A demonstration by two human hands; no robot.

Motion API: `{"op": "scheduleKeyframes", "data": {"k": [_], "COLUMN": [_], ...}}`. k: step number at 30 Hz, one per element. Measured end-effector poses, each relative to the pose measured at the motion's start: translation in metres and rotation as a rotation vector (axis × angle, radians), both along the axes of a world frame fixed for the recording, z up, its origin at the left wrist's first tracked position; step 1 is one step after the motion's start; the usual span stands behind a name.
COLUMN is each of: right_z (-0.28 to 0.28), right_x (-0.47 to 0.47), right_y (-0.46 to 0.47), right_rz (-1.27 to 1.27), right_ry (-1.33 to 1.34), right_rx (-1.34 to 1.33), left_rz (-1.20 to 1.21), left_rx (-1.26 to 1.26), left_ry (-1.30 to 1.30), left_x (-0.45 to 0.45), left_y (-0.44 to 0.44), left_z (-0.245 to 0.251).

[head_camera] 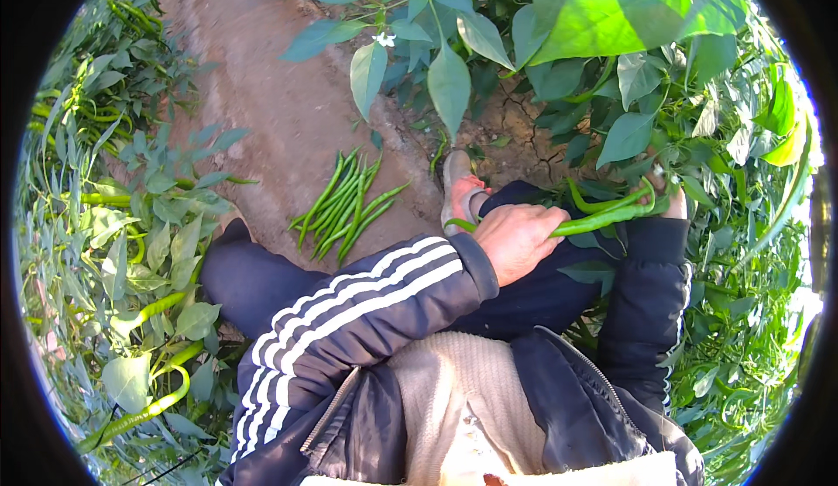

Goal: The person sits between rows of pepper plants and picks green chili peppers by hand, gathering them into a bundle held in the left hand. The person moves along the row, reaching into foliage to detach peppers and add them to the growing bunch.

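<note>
My left hand (pixel 520 240) reaches across my body and is closed around long green chili peppers (pixel 602 219). A thin pepper tip pokes out on the wrist side, while the thicker parts and curved stems point right. My right hand (pixel 674 203) is among the leaves of the pepper plant on the right, close to those stems. Leaves and peppers hide most of its fingers, so its grip does not show. On the soil to the left lies a loose pile of slim green chili peppers (pixel 347 204), roughly side by side.
Pepper plants with hanging peppers (pixel 154 404) line the left side. More leafy pepper plants (pixel 628 93) stand ahead and right, one large leaf (pixel 615 11) close to the camera. A bare dirt path (pixel 255 80) runs between them. My shoe (pixel 458 188) rests on the soil ahead.
</note>
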State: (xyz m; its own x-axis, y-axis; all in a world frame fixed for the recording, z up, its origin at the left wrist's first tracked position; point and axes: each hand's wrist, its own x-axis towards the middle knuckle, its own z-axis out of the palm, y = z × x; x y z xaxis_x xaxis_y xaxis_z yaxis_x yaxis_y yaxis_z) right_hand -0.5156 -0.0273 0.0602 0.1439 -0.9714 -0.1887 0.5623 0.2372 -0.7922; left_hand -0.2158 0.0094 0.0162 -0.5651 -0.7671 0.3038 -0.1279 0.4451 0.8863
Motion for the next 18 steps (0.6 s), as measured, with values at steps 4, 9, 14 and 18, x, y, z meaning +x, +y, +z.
{"op": "scheduleKeyframes", "data": {"k": [4, 9, 14, 18], "right_z": [0.005, 0.016, -0.025, -0.060], "right_x": [0.013, 0.100, 0.157, 0.110], "right_y": [0.008, -0.001, -0.020, -0.026], "right_rz": [-0.129, -0.245, -0.193, -0.230], "right_ry": [-0.002, -0.035, 0.277, 0.382], "right_rx": [0.013, 0.159, 0.186, 0.380], "left_rz": [0.191, 0.067, 0.108, 0.655], "left_rx": [-0.189, 0.042, 0.249, 0.024], "left_ry": [0.076, 0.086, 0.120, -0.370], "left_x": [-0.003, 0.012, 0.046, 0.128], "left_y": [-0.004, -0.005, 0.004, 0.007], "left_z": [-0.009, -0.014, -0.058, -0.149]}}
